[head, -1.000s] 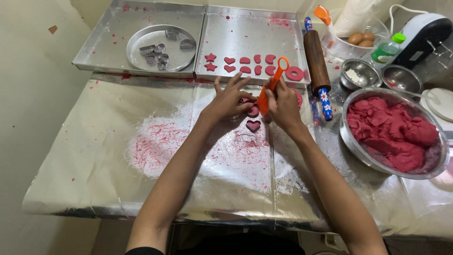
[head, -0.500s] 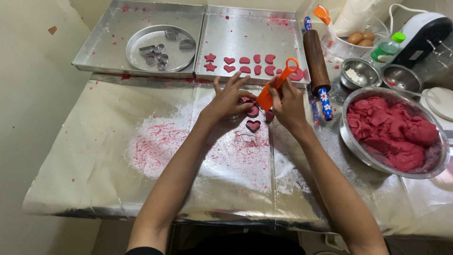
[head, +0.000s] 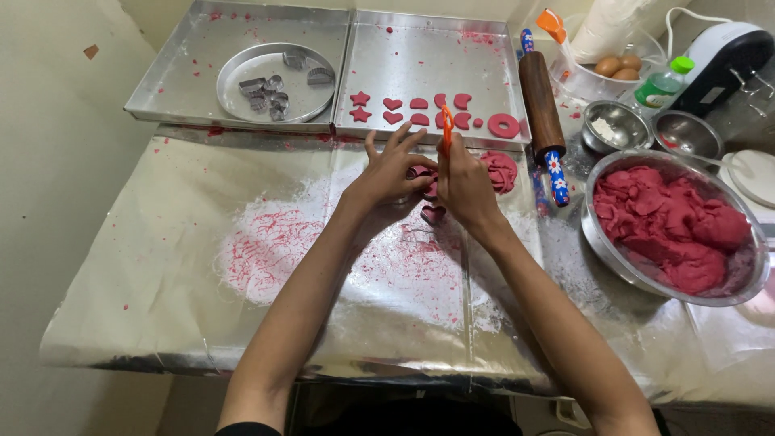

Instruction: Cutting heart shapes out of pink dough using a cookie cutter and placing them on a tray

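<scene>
My right hand (head: 464, 182) grips an orange-handled tool (head: 446, 125), held upright over the foil-covered table (head: 161, 266). My left hand (head: 391, 173) rests beside it with fingers spread, its fingertips touching a small piece of red dough (head: 420, 172) between the two hands. A red heart-shaped dough piece (head: 433, 214) lies on the foil just below both hands. A flattened lump of red dough (head: 500, 171) sits to the right of my right hand. Several cut red shapes (head: 420, 113), stars, hearts and a ring, lie on the right metal tray (head: 428, 56).
The left tray holds a round pan with several metal cutters (head: 270, 85). A wooden rolling pin (head: 542, 101) lies at the right tray's edge. A steel bowl of red dough (head: 674, 230), two small steel bowls (head: 617, 125), eggs (head: 617, 64), a bottle and a mixer (head: 722, 52) stand right.
My right hand turned the orange tool from slanted to upright and drew closer to my left hand. Both hands stay over the small dough piece.
</scene>
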